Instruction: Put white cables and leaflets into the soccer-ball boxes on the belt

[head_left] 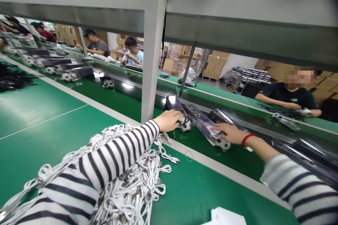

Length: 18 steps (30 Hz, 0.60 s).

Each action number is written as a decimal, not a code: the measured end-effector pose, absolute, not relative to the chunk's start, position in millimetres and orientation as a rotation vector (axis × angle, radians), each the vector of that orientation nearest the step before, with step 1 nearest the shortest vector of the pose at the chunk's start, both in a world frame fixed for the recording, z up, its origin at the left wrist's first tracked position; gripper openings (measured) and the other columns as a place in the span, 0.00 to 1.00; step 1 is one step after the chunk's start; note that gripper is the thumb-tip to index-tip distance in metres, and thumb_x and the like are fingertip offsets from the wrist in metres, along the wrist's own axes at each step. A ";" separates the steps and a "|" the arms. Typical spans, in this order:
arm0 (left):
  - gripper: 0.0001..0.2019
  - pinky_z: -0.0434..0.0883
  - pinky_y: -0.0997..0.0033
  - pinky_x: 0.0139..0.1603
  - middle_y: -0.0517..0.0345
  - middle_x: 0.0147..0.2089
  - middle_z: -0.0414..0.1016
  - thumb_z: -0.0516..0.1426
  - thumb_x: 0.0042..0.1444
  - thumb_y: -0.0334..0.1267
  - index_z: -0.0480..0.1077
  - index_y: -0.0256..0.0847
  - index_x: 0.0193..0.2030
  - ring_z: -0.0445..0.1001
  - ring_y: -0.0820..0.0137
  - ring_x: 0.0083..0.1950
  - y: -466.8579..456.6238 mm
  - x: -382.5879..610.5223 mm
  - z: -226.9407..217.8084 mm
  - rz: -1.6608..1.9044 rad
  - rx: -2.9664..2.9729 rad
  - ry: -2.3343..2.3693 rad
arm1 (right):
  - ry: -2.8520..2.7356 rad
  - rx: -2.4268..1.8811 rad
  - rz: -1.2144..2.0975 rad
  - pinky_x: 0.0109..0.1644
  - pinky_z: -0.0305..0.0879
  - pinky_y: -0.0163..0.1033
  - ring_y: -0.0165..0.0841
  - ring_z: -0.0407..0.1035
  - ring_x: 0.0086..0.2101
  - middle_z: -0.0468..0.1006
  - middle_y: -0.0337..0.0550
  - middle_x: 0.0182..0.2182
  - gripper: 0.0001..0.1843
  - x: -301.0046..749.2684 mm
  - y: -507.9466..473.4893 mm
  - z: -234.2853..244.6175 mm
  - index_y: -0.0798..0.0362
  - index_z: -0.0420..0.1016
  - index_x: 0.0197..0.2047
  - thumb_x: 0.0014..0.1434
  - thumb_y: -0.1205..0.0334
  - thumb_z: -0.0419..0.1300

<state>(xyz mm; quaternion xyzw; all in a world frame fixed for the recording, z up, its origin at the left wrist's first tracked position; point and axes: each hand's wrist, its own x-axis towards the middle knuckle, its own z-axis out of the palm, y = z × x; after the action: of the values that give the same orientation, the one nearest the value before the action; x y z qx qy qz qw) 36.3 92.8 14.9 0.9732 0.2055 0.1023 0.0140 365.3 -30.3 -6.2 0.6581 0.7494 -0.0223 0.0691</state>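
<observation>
Both my hands reach over the belt in front of me. My left hand lies with fingers stretched against the near end of a dark box, beside a black-and-white football-patterned ball. My right hand is spread, its fingertips over the lower end of a second dark printed box. Another football-patterned ball sits just below those fingers. Neither hand is closed round anything that I can see. A third dark box lies behind my right hand.
Bundled white cables heap under my left arm on the green table. White papers lie at the front. A grey post stands left of my hands, beneath a low beam. More boxes line the belt; co-workers sit opposite.
</observation>
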 end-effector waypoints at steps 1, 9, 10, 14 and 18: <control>0.24 0.55 0.60 0.62 0.45 0.66 0.56 0.48 0.62 0.39 0.54 0.37 0.64 0.56 0.61 0.65 93.8 41.4 9.6 0.314 3.068 0.626 | 2.189 1.979 -0.072 0.61 0.49 0.60 0.51 0.48 0.63 0.53 0.48 0.66 0.36 367.8 -37.1 -1.6 0.43 0.56 0.65 0.53 0.58 0.57; 0.17 0.58 0.58 0.57 0.45 0.57 0.67 0.51 0.60 0.36 0.64 0.37 0.56 0.65 0.59 0.57 94.4 51.0 -13.7 0.249 3.206 0.555 | 2.162 1.643 0.165 0.64 0.43 0.58 0.54 0.41 0.64 0.39 0.63 0.67 0.69 381.0 -28.6 -1.4 0.55 0.39 0.70 0.26 0.69 0.71; 0.20 0.57 0.58 0.57 0.45 0.60 0.64 0.51 0.60 0.36 0.61 0.37 0.59 0.63 0.58 0.59 91.4 49.9 -12.1 0.301 3.200 0.551 | 2.177 1.630 0.123 0.64 0.45 0.55 0.53 0.44 0.64 0.44 0.64 0.66 0.68 381.6 -22.1 -1.5 0.57 0.40 0.70 0.28 0.69 0.70; 0.18 0.62 0.64 0.52 0.47 0.58 0.66 0.49 0.62 0.38 0.63 0.41 0.58 0.67 0.61 0.55 51.2 53.2 1.8 0.285 3.066 0.363 | 2.213 1.678 0.017 0.60 0.56 0.48 0.49 0.58 0.59 0.58 0.58 0.63 0.54 387.6 -9.3 4.8 0.56 0.49 0.68 0.39 0.65 0.68; 0.23 0.66 0.69 0.32 0.51 0.36 0.76 0.50 0.56 0.60 0.73 0.42 0.40 0.74 0.64 0.33 -32.9 55.7 12.3 -0.296 2.807 0.085 | 2.144 1.749 0.165 0.54 0.61 0.47 0.50 0.63 0.54 0.64 0.58 0.59 0.44 390.5 -18.7 2.8 0.55 0.54 0.65 0.47 0.61 0.65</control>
<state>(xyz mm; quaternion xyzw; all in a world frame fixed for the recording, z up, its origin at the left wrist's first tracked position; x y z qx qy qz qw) 55.7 -32.9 12.3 0.9815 0.0299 -0.1034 0.1582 390.5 -18.7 2.8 0.6203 0.7603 0.0585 0.1838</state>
